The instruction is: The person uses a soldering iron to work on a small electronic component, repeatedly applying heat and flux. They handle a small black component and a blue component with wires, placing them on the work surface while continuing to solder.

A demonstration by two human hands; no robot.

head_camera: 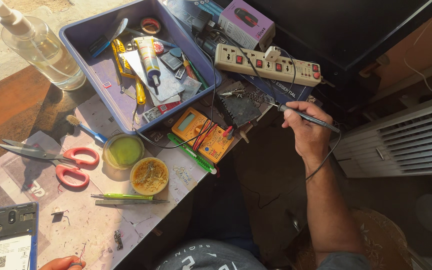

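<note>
The soldering iron (306,116), right of centre in the frame, is a slim, light, rigid pen with a trailing cord; its tip near the coiled stand (241,107) is probably hot, so the dark insulated barrel is the place to grip. The right hand (307,135) is clamped around that barrel, pen-fashion. At the bottom left edge, the left hand (62,263) shows only fingertips pinched on thin red wire (81,252), beside an opened smartphone (12,235). A yellow multimeter (202,134) lies nearby.

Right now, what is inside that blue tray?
The blue tray holds a glue tube, yellow-handled cutters, a tape roll and small cards. Whatever lies beneath them is covered.
</note>
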